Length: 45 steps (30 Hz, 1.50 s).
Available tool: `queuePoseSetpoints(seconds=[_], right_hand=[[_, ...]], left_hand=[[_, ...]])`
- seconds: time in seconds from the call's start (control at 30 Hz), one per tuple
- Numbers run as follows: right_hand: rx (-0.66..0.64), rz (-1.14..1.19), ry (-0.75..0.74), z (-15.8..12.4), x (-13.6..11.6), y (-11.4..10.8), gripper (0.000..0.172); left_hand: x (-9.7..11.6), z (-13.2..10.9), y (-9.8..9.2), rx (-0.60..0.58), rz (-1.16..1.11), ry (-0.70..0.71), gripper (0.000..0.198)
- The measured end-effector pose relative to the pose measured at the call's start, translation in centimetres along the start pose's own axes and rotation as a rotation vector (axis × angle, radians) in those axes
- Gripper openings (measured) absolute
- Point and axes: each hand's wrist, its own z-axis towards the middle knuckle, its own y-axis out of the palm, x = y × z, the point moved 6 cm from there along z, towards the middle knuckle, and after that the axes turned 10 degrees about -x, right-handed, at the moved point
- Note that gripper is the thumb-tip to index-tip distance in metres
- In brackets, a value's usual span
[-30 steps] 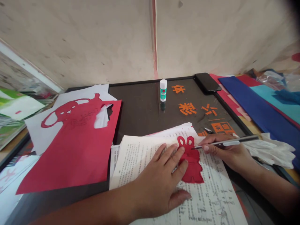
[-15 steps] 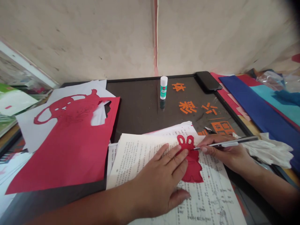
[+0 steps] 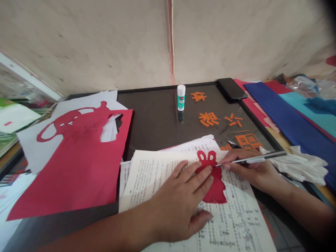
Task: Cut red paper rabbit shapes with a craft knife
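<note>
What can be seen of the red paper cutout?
The red paper cutout is a flat, matte figure with two open looped ears, rabbit-like, above a lobed body. It lies on a printed paper sheet, ears pointing away from the person. Fingers of the left hand press across its middle, and a pen-shaped tool has its tip at its edge below the ears.

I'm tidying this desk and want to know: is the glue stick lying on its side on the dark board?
No, the glue stick stands upright on its end on the dark framed board.
</note>
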Motion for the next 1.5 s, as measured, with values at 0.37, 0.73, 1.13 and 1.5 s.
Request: queuePoseSetpoints(seconds=[0.37,0.73,1.13,1.5], right_hand=[[0.008,0.009,0.005,0.13,-0.01,-0.28,0.010],[0.015,0.011,0.000,0.09,-0.04,-0.07,0.009],[0.022,0.073,0.005,0.16,-0.63,-0.12,0.004],[0.027,0.025,-0.016,0.11,-0.46,-0.10,0.009]], left_hand=[[-0.14,-0.34,0.28,0.045,-0.004,0.000,0.066],[-0.05,-0.08,0.09,0.038,-0.018,-0.008,0.068],[0.11,-0.07,-0.07,0.027,0.003,-0.003,0.068],[-0.06,-0.08,0.06,0.061,-0.010,0.000,0.067]])
